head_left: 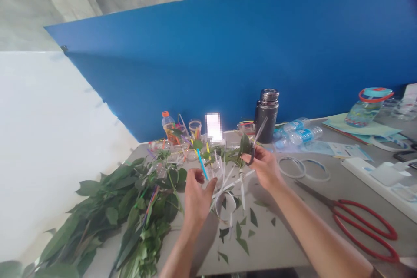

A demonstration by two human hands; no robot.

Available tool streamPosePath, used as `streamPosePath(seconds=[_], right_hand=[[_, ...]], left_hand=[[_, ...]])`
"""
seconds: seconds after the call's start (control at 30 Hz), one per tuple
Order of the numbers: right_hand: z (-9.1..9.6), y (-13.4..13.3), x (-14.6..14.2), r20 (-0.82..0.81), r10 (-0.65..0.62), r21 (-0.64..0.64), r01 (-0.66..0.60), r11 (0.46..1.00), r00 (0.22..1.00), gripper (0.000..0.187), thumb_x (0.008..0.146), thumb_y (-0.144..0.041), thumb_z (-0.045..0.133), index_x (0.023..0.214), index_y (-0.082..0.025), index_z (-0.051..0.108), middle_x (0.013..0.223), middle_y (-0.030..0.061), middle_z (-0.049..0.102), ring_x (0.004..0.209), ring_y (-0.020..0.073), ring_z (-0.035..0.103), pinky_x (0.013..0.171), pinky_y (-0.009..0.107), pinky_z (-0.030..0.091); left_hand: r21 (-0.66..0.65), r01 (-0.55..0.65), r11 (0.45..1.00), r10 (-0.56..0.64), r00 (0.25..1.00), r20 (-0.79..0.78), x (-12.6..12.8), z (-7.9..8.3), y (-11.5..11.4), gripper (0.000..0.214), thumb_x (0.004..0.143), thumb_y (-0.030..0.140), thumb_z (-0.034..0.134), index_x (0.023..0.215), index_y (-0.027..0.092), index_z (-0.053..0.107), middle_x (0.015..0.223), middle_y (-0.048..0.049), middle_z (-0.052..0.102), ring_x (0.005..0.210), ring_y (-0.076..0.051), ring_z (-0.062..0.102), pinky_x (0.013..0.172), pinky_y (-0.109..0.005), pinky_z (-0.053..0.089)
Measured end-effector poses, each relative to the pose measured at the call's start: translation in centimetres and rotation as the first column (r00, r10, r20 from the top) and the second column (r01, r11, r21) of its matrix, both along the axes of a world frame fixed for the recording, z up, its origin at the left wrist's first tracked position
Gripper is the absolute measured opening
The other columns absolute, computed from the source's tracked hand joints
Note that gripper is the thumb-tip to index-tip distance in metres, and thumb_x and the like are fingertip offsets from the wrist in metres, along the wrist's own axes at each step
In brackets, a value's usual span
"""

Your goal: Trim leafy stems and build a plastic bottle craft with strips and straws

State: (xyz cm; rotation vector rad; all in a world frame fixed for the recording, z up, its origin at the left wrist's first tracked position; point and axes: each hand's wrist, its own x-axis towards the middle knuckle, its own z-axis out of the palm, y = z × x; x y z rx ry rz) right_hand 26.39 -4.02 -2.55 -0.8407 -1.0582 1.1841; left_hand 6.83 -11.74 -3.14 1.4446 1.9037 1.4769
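Observation:
My left hand (197, 195) is closed in a pinch around a thin blue straw (201, 163) that carries a small green leaf at its top. My right hand (265, 166) grips a pair of small scissors (257, 138), blades pointing up and right, with a dark green leaf (244, 143) beside the fingers. Between the hands lie white plastic strips (228, 186) and a clear cup. Cut leaf scraps (243, 230) are scattered on the grey table (286, 243) below my hands.
A heap of leafy branches (107, 217) covers the table's left side. Large red-handled scissors (358, 221) lie at the right. A dark flask (267, 115), water bottles (299, 132), an orange-capped bottle (168, 127), white rings (302, 168), a power strip (381, 180) and a blue wall (260, 52) stand behind.

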Motion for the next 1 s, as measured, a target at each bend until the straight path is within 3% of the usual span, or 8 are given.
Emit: streamPosePath(seconds=[0.1, 0.27, 0.43, 0.57, 0.7, 0.83, 0.93, 1.0], right_hand=[[-0.1, 0.2, 0.0, 0.002, -0.009, 0.011, 0.009, 1.000, 1.000, 0.026, 0.060, -0.032, 0.085, 0.077, -0.018, 0.071, 0.067, -0.0016, 0.063, 0.061, 0.0133, 0.050, 0.055, 0.026, 0.038], [0.4, 1.0, -0.5, 0.024, -0.100, 0.017, 0.099, 0.995, 0.995, 0.026, 0.062, -0.036, 0.082, 0.075, -0.018, 0.068, 0.064, -0.0027, 0.060, 0.057, 0.0116, 0.046, 0.053, 0.025, 0.034], [2.5, 2.4, -2.3, 0.086, -0.121, 0.099, 0.113, 0.989, 0.989, 0.027, 0.061, -0.038, 0.081, 0.073, -0.018, 0.067, 0.064, -0.0019, 0.062, 0.060, 0.0140, 0.051, 0.057, 0.027, 0.040], [3.5, 3.2, -3.9, 0.211, -0.123, 0.185, 0.084, 0.979, 0.970, 0.024, 0.065, -0.039, 0.077, 0.068, -0.020, 0.063, 0.061, -0.0023, 0.061, 0.060, 0.0149, 0.053, 0.059, 0.027, 0.043], [3.1, 4.0, -4.7, 0.220, -0.080, 0.186, 0.039, 0.982, 0.972, 0.026, 0.064, -0.041, 0.077, 0.070, -0.020, 0.062, 0.063, -0.0019, 0.063, 0.061, 0.0155, 0.054, 0.059, 0.027, 0.044], [3.0, 4.4, -4.4, 0.222, -0.021, 0.184, -0.021, 0.983, 0.975, 0.027, 0.064, -0.041, 0.079, 0.070, -0.020, 0.063, 0.063, -0.0022, 0.063, 0.060, 0.0152, 0.054, 0.057, 0.027, 0.043], [3.6, 4.1, -3.6, 0.215, 0.060, 0.161, -0.096, 0.982, 0.975, 0.028, 0.063, -0.040, 0.081, 0.076, -0.019, 0.067, 0.066, -0.0019, 0.064, 0.061, 0.0155, 0.056, 0.058, 0.027, 0.044], [4.0, 3.7, -3.3, 0.208, 0.071, 0.164, -0.106, 0.981, 0.976, 0.029, 0.063, -0.039, 0.082, 0.077, -0.019, 0.067, 0.067, -0.0018, 0.064, 0.062, 0.0156, 0.056, 0.060, 0.028, 0.044]], left_hand=[[-0.006, -0.028, 1.000, 0.028, 1.000, -0.001, -1.3, -0.2, 0.7, 0.054, 0.068, 0.034, 0.081, 0.115, 0.025, 0.055, 0.106, -0.0059, 0.063, 0.103, -0.028, 0.063, 0.088, -0.044, 0.051], [-0.043, 0.004, 0.999, -0.003, 1.000, 0.003, -2.5, 0.3, 0.8, 0.054, 0.080, 0.039, 0.072, 0.127, 0.027, 0.049, 0.116, -0.0091, 0.061, 0.113, -0.031, 0.061, 0.095, -0.048, 0.051], [-0.012, 0.116, 0.993, -0.116, 0.986, -0.119, -2.2, -1.4, 2.1, 0.091, 0.070, 0.036, 0.081, 0.146, 0.023, 0.032, 0.141, -0.0183, 0.047, 0.128, -0.036, 0.054, 0.109, -0.057, 0.043], [0.029, 0.119, 0.992, -0.109, 0.968, -0.227, -2.3, -2.9, 3.2, 0.092, 0.069, 0.032, 0.080, 0.145, 0.019, 0.031, 0.147, -0.0213, 0.042, 0.135, -0.038, 0.047, 0.115, -0.059, 0.036], [0.045, 0.101, 0.994, -0.090, 0.974, -0.209, -2.6, -3.4, 3.4, 0.089, 0.068, 0.032, 0.080, 0.144, 0.020, 0.034, 0.145, -0.0194, 0.044, 0.129, -0.036, 0.052, 0.113, -0.057, 0.039], [0.059, 0.039, 0.997, -0.033, 0.995, -0.089, -2.2, -1.2, 1.7, 0.080, 0.067, 0.038, 0.081, 0.137, 0.021, 0.046, 0.128, -0.0129, 0.055, 0.112, -0.031, 0.060, 0.100, -0.052, 0.050], [0.121, 0.019, 0.992, -0.024, 0.999, 0.035, -1.7, 2.4, -0.6, 0.044, 0.083, 0.044, 0.068, 0.121, 0.022, 0.061, 0.106, -0.0066, 0.065, 0.092, -0.023, 0.064, 0.082, -0.038, 0.054], [0.167, 0.060, 0.984, -0.069, 0.997, 0.043, -1.6, 5.1, -1.6, 0.025, 0.086, 0.043, 0.065, 0.096, 0.020, 0.068, 0.088, -0.0038, 0.066, 0.078, -0.019, 0.063, 0.073, -0.031, 0.052]])
